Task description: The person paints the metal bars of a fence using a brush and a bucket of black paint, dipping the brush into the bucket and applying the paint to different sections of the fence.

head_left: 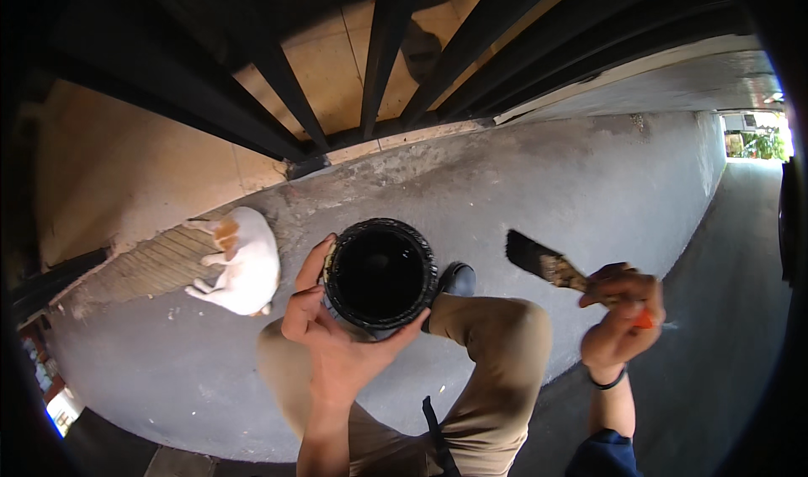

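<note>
Brush (560, 268) and pot (379, 224) stood apart

Your left grip (341, 334) curled partway round the pot; your right grip (623, 311) was closed on the brush, nearer the right edge of the grey floor (210, 363) below. Keeping the pot level seemed wisest, bristles (526, 253) clear of your trousers (498, 330). The brush's long axis slanted, bristles pointing left and away from you

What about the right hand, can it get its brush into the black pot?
Probably yes: the right hand holds the brush, the left hand holds the pot open-side up, and nothing seems to block the way.
</note>
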Motion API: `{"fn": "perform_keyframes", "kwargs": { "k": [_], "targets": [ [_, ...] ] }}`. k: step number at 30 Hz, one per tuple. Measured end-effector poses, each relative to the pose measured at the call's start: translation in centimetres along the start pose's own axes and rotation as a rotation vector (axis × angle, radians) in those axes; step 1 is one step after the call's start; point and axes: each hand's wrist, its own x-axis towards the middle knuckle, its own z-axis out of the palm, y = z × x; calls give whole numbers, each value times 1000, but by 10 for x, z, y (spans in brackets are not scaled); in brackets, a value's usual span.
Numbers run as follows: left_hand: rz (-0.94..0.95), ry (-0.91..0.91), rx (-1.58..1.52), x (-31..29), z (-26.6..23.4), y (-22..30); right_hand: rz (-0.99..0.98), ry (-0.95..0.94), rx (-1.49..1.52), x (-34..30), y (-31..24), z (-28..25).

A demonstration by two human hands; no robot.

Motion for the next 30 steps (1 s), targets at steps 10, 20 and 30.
{"fn": "perform_keyframes", "kwargs": {
  "k": [10, 20, 30],
  "targets": [
    [219, 101, -193, -30, 129, -131, -179, 193, 159, -38, 74, 77],
    [357, 279, -390, -15, 147, -135, -429, -285, 57, -33, 80, 115],
    [425, 323, -338, -7, 151, -133, -430, -299, -81, -23, 89, 124]
  ]
}}
